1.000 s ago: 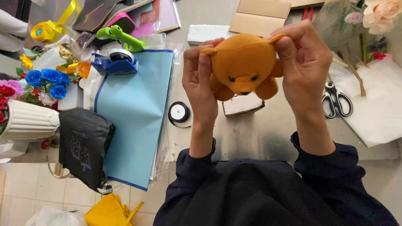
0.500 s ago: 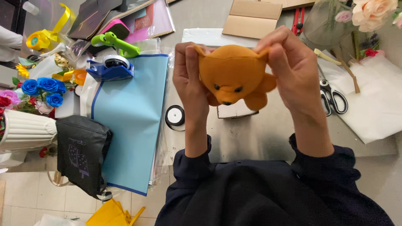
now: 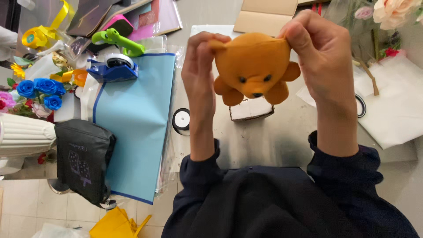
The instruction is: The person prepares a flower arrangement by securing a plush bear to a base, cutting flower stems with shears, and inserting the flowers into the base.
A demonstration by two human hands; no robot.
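While pinching each ear so its face shows, the left hand (image 3: 199, 72) and right hand (image 3: 324, 57) are lifting an orange plush bear (image 3: 253, 66) above the grey table (image 3: 264, 141), fingers closed tight.

Grey worktable (image 3: 264, 145), pale tiled floor (image 3: 26, 198)

Both hands are showing bare here, the left hand (image 3: 199, 72) and the right hand (image 3: 324, 57), with no rings, gloves or watch anywhere below the fingers. Dark navy sleeves (image 3: 198, 165) are covering the forearms, cuffs bunching well back from the fingertips, and the same dark fabric is running on across the chest.
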